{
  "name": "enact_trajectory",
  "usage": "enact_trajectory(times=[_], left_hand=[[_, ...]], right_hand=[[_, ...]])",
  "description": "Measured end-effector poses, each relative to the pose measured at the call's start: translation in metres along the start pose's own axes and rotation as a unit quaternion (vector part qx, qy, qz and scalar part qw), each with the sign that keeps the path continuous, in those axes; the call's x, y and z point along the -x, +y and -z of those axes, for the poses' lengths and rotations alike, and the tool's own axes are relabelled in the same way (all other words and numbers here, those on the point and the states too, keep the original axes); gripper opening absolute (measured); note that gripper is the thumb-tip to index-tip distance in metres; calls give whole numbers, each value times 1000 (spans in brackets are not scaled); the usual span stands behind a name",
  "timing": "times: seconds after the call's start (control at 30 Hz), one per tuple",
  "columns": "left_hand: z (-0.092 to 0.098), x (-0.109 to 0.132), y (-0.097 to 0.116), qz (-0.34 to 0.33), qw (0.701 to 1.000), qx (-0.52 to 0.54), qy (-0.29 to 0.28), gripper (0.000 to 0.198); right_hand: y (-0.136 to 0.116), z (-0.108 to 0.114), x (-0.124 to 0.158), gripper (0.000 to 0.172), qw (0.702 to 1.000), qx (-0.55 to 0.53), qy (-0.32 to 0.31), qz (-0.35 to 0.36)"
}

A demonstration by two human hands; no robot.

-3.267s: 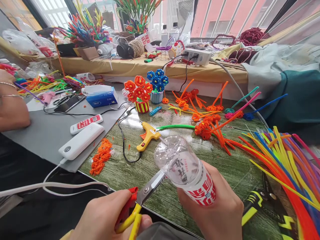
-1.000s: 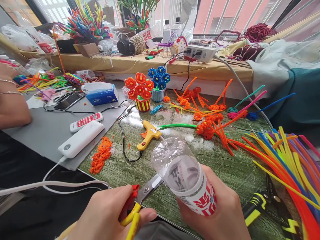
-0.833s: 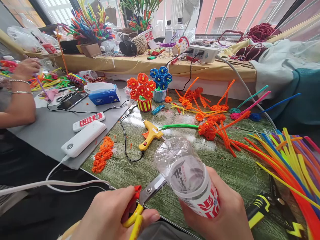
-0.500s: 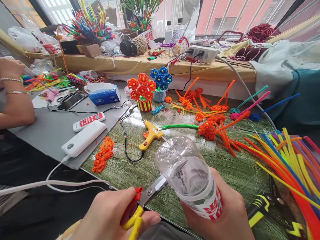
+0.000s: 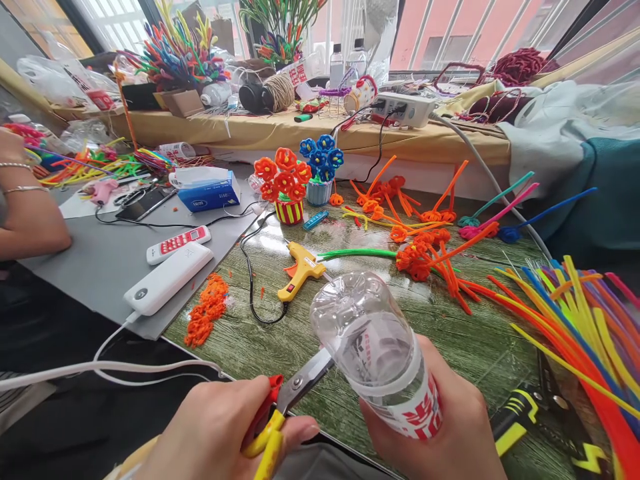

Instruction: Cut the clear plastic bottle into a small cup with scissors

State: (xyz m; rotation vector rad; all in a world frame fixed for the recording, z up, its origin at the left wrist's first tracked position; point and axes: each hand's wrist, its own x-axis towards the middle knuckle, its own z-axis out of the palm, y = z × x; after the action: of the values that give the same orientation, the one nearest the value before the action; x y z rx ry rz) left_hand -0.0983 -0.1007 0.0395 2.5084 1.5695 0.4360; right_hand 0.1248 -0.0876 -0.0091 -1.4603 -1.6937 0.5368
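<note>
My left hand (image 5: 220, 427) grips a pair of scissors (image 5: 303, 383) by the red and yellow handles. The blades point up and right, and their tips meet the side of a clear plastic bottle (image 5: 373, 353). My right hand (image 5: 440, 413) is wrapped round that bottle near its red and white label, with the ridged base tilted away toward the upper left. Behind the bottle lies a yellow hot glue gun (image 5: 300, 270). Whether the blades have pierced the plastic I cannot tell.
Orange pipe-cleaner flowers (image 5: 425, 253) spread across the table's back right. Coloured pipe cleaners (image 5: 590, 333) and black-yellow pliers (image 5: 530, 413) lie at right. Two flower pots (image 5: 289, 212) stand at the back. A white power bank (image 5: 167, 277) and another person's arm (image 5: 35, 220) are at left.
The bottle has turned slightly in my right hand, so its label shows differently. The scissors stay against it. At far left, the other person's hand has shifted and pink pipe cleaners now show there.
</note>
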Motion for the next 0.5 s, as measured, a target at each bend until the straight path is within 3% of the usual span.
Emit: enact_trajectory(times=[0.2, 0.33, 0.5], left_hand=[[4, 0, -4, 16, 999, 34, -28, 53], [7, 0, -8, 30, 998, 47, -26, 54], [3, 5, -20, 143, 982, 88, -83, 60]], right_hand=[[2, -2, 1, 30, 1000, -18, -9, -20], [-5, -12, 5, 38, 995, -82, -54, -9], [-10, -13, 3, 26, 997, -45, 4, -62]])
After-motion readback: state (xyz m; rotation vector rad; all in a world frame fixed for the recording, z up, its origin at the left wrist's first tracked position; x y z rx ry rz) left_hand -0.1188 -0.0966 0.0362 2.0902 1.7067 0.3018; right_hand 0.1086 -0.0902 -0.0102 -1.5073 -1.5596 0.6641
